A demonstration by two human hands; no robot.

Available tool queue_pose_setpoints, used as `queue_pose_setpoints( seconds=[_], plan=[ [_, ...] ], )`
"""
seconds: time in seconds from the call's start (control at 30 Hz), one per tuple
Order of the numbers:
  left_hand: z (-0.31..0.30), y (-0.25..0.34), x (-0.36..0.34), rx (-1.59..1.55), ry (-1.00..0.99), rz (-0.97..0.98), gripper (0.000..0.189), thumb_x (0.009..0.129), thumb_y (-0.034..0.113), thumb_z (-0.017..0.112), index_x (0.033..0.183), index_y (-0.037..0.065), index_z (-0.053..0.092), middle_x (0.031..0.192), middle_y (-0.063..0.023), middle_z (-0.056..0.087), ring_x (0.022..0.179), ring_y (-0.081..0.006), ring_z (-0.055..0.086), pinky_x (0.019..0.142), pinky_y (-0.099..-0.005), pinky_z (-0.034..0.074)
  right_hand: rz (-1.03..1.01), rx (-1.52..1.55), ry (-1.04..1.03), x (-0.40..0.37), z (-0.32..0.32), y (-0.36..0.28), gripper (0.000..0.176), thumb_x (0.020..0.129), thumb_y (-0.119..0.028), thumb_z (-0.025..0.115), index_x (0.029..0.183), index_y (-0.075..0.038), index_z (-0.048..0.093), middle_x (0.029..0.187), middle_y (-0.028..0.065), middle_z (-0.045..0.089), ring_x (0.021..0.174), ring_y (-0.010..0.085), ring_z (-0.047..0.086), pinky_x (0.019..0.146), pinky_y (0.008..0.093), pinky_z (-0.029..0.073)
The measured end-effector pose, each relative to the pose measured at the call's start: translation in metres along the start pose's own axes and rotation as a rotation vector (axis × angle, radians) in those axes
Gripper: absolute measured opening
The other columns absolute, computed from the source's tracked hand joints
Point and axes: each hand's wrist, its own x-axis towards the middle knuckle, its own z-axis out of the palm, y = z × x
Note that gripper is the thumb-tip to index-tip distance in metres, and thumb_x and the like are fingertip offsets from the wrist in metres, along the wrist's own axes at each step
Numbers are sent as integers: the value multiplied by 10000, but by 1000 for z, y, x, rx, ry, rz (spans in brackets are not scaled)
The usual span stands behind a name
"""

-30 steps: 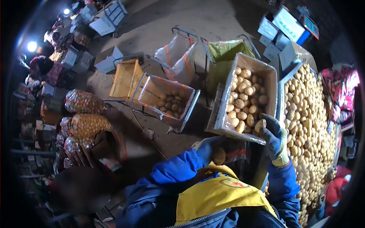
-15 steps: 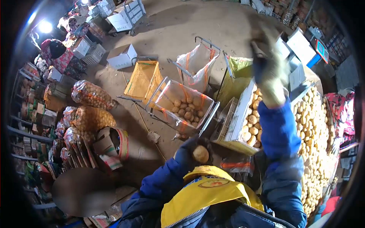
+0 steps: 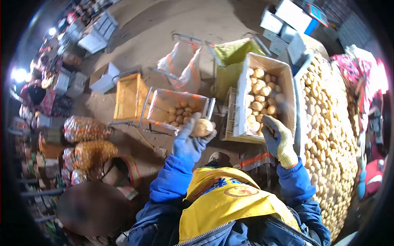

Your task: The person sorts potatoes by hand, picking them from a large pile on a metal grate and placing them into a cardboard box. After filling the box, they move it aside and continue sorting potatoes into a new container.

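Observation:
My left hand (image 3: 192,138), in a grey-blue work glove, is closed around one large tan potato (image 3: 202,128), held in front of my yellow apron. Behind it a clear plastic bag (image 3: 158,102), hung in a metal frame, has several potatoes at its bottom. My right hand (image 3: 281,141), in a cream and grey glove, is at the near right corner of a white box (image 3: 241,119). Its fingers are curved and apart, with nothing visible between them. Many potatoes (image 3: 259,92) lie inside that box.
A large heap of potatoes (image 3: 328,156) slopes down on the right. Behind the bag stand an orange bag frame (image 3: 127,96), a white bag (image 3: 180,65) and a yellow-green bag (image 3: 227,76). Filled net sacks (image 3: 92,153) lie left. White cartons (image 3: 287,16) and people are further off.
My right hand has come down from high above the box to its near corner. My left hand has risen slightly with the potato and turned it into view. The view has shifted.

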Motion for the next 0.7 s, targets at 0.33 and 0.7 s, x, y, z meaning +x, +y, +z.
queue_pose_setpoints(
  seconds=[0.33,0.7],
  plan=[
    [-81,54,74,972,372,469,580,1048,438,532,1461,31,508,1395,-161,554,1269,-263,539,1089,-462,442,75,-447,529,-142,-107,9,359,842,11,787,1192,-24,714,1037,160,763,930,267,755,836,361,597],
    [109,-241,67,1185,-682,112,349,1060,159,594,1364,-12,589,1264,-96,639,1171,-195,599,1022,-336,499,547,-710,748,-309,-157,23,348,839,-157,763,1172,-82,699,1194,153,709,1100,367,656,989,494,479]
  ],
)
